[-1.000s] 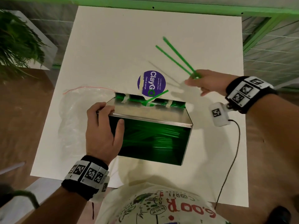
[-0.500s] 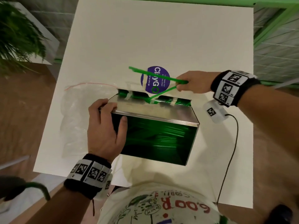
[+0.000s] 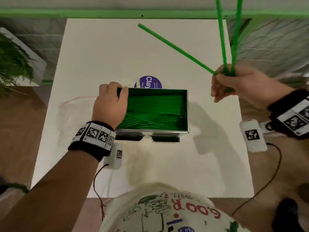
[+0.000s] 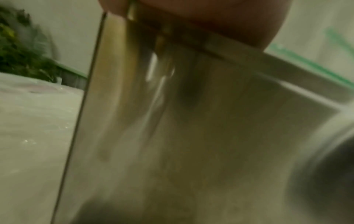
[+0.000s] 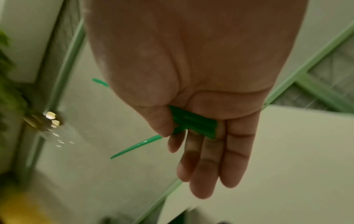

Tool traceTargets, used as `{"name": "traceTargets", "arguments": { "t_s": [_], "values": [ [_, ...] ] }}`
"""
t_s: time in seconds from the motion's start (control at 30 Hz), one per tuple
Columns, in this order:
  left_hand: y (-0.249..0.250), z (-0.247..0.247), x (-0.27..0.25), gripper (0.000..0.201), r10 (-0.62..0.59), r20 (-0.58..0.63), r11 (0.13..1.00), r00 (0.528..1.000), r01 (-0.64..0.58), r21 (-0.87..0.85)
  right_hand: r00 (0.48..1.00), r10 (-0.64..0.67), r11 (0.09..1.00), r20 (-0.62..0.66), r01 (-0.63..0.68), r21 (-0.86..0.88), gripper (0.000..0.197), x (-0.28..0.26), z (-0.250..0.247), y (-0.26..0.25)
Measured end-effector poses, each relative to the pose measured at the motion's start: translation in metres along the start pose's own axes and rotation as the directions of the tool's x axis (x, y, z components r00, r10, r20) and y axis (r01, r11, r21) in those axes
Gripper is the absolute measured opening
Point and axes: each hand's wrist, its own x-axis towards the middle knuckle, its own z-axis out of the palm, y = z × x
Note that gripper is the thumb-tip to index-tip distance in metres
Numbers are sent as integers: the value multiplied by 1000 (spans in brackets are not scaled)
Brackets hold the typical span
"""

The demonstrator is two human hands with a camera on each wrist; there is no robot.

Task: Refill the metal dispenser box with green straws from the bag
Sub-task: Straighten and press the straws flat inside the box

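Note:
The metal dispenser box (image 3: 187, 111) stands upright on the white table (image 3: 107, 52), its open top facing me and packed with green straws (image 3: 153, 111). My left hand (image 3: 111, 101) grips the box's upper left corner, fingers curled over the rim; the left wrist view shows the box's shiny side wall (image 4: 172, 121) close up. My right hand (image 3: 234, 84) is raised to the right of the box and pinches three green straws (image 3: 222, 39) that fan upward and to the left. In the right wrist view the straw ends (image 5: 193, 121) sit between thumb and fingers. The clear plastic bag (image 3: 73, 111) lies flat left of the box.
A purple round sticker (image 3: 148, 82) shows on the table just behind the box. A plant (image 3: 11, 64) stands off the table's left side. A green frame (image 3: 100, 13) runs along the far edge. Cables trail from both wrist units over the table's near part.
The box has been tipped from lying on its side to standing with its open top up. My right hand has risen to the right, now holding three straws instead of two.

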Motion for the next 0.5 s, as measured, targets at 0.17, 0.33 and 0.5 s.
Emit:
{"name": "traceTargets", "arguments": {
  "t_s": [0.17,0.33,0.5],
  "values": [
    [-2,-17,11,26,-101,204,898,974,178,-404,989,-58,981,139,83,-178,19,-5,83,-18],
    [-23,-50,7,22,-159,406,623,900,411,-665,973,-90,508,211,227,-831,17,19,140,-15],
    [-52,-63,5,39,-213,325,588,922,386,-711,986,61,335,154,125,-934,31,28,161,-21]
  ]
}}
